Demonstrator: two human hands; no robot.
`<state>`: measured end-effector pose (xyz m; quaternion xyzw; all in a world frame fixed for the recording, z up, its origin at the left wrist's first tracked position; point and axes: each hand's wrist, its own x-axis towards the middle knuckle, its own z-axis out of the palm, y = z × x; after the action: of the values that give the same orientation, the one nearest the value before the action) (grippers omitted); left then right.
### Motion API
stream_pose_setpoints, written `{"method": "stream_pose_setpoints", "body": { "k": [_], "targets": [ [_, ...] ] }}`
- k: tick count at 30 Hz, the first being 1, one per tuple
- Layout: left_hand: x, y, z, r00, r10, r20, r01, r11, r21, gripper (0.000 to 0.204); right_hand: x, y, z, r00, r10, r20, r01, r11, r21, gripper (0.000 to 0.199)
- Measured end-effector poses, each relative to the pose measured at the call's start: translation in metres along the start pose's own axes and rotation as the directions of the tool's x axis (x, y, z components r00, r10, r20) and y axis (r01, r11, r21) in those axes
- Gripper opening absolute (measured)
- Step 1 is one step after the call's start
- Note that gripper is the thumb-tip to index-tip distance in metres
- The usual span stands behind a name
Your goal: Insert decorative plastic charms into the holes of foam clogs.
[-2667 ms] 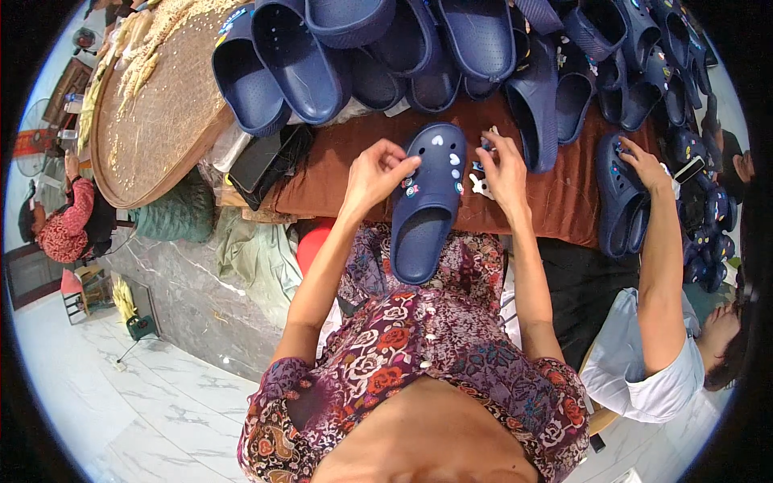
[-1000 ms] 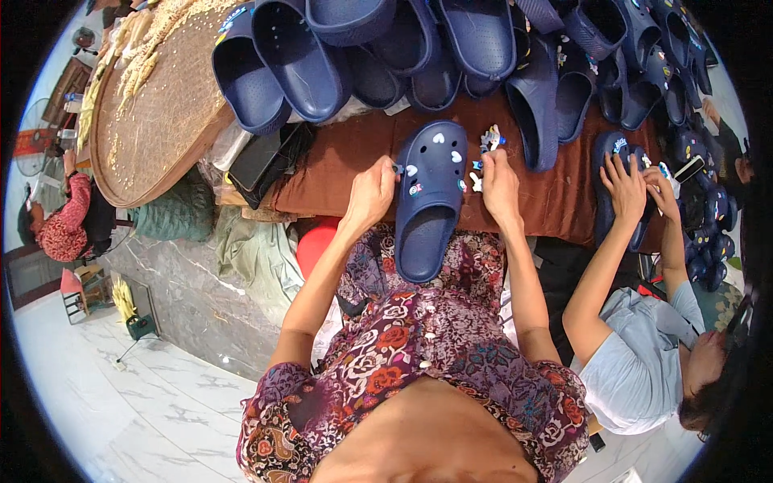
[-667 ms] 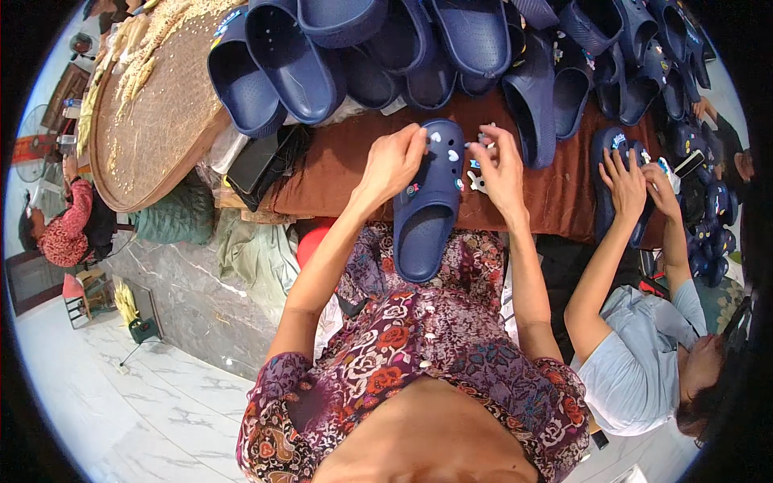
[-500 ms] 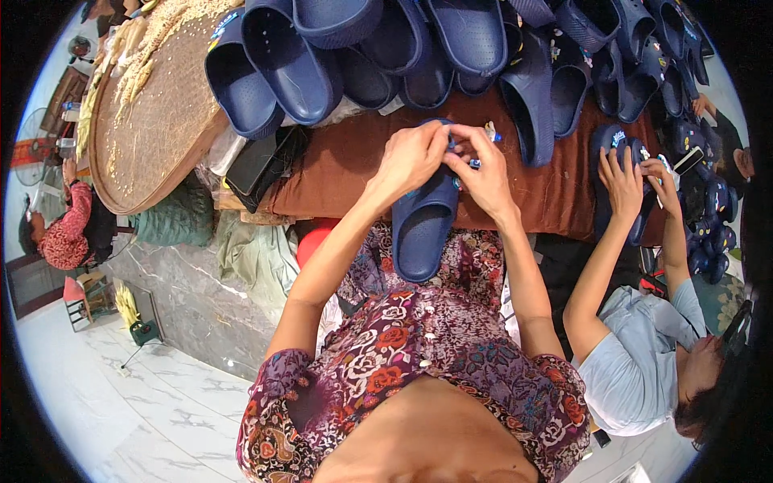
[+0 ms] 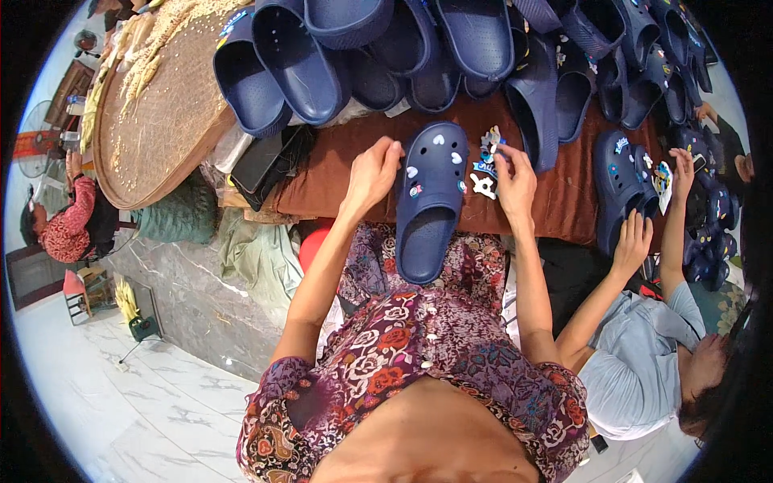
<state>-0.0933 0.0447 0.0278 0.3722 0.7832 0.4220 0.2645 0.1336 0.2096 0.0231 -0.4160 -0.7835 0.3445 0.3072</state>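
Navy clog [image 5: 433, 167] on our brown-covered tabletop [image 5: 322, 187], heel overhanging. Left of clog: our left hand [image 5: 372, 180], fingers bunched together. Right of clog: our right hand [image 5: 518, 187] at blue lettered charm [image 5: 485, 167]; can't tell if we're pinching it.

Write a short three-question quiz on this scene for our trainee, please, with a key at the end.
1. True or false: the woven tray lies to the left of the navy clog directly before the wearer.
2. Which of the wearer's hands is nearer the loose charms?
3. Fill in: the white charm nearest that clog's toe is ___-shaped.

Key: 1. True. 2. The right hand. 3. Heart.
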Motion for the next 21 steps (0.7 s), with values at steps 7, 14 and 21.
{"method": "stream_pose_setpoints", "body": {
  "k": [7,14,21],
  "targets": [
    [-0.017,0.004,0.005,1.0,0.006,0.025,-0.008,0.998,0.069,0.048,-0.006,0.012,0.005,0.989,-0.13,-0.072,0.12,0.984,-0.129,0.028],
    [-0.014,-0.004,0.007,0.993,-0.095,0.068,0.097,0.995,-0.022,0.05,0.004,-0.019,0.031,0.96,0.154,0.235,-0.184,0.977,0.112,0.046],
    [-0.01,-0.01,0.006,0.991,-0.062,0.115,0.059,0.998,0.028,0.048,0.016,-0.034,0.034,0.902,0.232,0.365,-0.195,0.971,-0.137,0.053]
  ]
}}
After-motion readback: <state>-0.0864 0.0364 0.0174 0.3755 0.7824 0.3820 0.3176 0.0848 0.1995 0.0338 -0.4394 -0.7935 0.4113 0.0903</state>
